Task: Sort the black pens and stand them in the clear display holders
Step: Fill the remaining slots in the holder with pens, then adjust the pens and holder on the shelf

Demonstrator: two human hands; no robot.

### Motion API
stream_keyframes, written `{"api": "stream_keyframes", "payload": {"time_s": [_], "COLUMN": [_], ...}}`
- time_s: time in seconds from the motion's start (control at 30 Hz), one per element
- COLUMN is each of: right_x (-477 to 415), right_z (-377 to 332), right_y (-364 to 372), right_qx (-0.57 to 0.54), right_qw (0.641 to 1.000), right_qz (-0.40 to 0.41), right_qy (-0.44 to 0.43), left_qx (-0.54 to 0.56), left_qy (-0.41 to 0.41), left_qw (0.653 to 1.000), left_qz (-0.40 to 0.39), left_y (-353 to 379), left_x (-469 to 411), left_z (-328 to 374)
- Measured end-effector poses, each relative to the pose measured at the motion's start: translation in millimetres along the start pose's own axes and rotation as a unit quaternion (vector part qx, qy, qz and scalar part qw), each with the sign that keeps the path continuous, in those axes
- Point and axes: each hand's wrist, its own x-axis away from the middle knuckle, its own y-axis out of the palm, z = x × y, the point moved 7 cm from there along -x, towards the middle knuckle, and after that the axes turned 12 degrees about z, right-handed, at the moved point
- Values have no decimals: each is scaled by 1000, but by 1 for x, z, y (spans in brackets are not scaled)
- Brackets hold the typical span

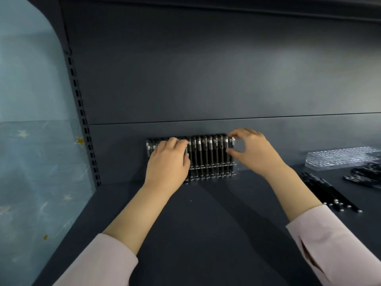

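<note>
A clear display holder (212,169) stands against the back panel of a dark shelf, filled with several upright black pens (206,153). My left hand (168,162) covers the left part of the row, its fingers curled over the pen tops. My right hand (252,151) is at the row's right end, thumb and forefinger pinching the rightmost pen (231,144). Loose black pens (329,190) lie flat on the shelf to the right.
A second clear holder (340,158) with no pens in it sits at the far right, with more black pens (365,174) lying in front of it. The slotted shelf upright (82,120) and a blue starred wall (31,141) bound the left side.
</note>
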Motion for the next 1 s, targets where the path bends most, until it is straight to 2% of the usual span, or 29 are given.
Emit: {"api": "stream_keyframes", "payload": {"time_s": [0.13,0.23,0.4,0.5,0.67,0.87,1.0], "right_x": [2,8,23,30,40,44,45], "right_z": [65,125,228,274,315,336,342], "right_y": [-30,-50,-72,-71,-55,-42,-40], "right_qx": [29,27,19,-5,-37,-180,-267], "right_qw": [999,997,989,980,965,923,883], "right_qz": [-29,-60,-118,-165,-224,-255,-253], "right_qy": [14,36,84,110,133,227,290], "left_qx": [20,44,75,86,32,-68,-70], "left_qy": [17,0,-38,-90,-165,-184,-225], "left_qw": [999,997,983,964,932,921,912], "left_qz": [-30,-63,-162,-234,-321,-335,-337], "left_y": [24,55,116,150,193,213,223], "left_x": [-13,-14,1,12,32,32,27], "left_z": [70,126,216,255,298,332,335]}}
